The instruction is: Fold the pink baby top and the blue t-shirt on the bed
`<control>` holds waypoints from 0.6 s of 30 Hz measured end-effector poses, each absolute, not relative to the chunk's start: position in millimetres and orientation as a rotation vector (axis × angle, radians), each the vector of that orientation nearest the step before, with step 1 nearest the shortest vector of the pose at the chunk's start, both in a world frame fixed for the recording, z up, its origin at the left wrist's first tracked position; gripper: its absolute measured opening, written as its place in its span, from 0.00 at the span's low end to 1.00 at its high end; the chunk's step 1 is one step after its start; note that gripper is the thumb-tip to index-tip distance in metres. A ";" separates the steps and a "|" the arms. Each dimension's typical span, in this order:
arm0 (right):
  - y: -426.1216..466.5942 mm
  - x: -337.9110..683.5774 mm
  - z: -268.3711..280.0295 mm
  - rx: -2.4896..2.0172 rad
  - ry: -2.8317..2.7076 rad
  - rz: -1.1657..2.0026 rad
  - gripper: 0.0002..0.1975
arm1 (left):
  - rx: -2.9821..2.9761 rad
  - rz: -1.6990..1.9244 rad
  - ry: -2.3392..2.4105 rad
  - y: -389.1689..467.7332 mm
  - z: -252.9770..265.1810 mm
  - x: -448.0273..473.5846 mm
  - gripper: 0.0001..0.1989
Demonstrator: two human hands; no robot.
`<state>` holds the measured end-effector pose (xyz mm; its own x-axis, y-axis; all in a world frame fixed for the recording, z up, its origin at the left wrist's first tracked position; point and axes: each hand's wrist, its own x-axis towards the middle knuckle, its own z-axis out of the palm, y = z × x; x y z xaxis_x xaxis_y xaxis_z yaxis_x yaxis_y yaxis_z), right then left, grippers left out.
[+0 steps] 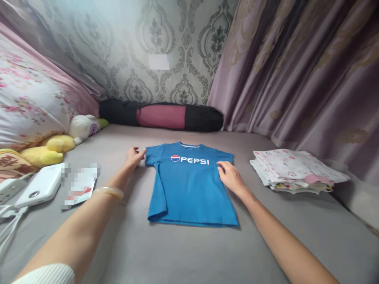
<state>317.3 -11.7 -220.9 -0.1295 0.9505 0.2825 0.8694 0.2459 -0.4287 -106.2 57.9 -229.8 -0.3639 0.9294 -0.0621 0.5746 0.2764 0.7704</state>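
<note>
A blue T-shirt with a white PEPSI print lies face up on the grey bed sheet, its collar away from me. Its left side edge is turned inward toward the hem. My left hand is at the tip of the left sleeve, fingers loosely bent and apart; contact with the cloth is slight at most. My right hand rests on the shirt's right side just below the sleeve. Its fingers are curved with a gap between thumb and forefinger, and no cloth is bunched in them.
Folded patterned cloths are stacked at right. On the left are a white power bank, a blurred packet, a power strip with cables, and plush toys. A long black-and-maroon bag lies along the wall.
</note>
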 end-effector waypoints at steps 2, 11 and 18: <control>-28.8 331.0 -221.1 -1.765 -1.853 0.428 0.13 | 1.301 1.000 2.012 38.7 -228.3 -107.3 0.27; -77.9 342.3 -236.2 -1.788 -1.605 0.947 0.13 | 2.057 0.463 1.575 -97.1 -187.3 -43.9 0.22; -104.6 334.8 -216.6 -1.910 -1.722 1.009 0.24 | 2.109 0.414 1.732 -138.1 -203.3 -3.1 0.26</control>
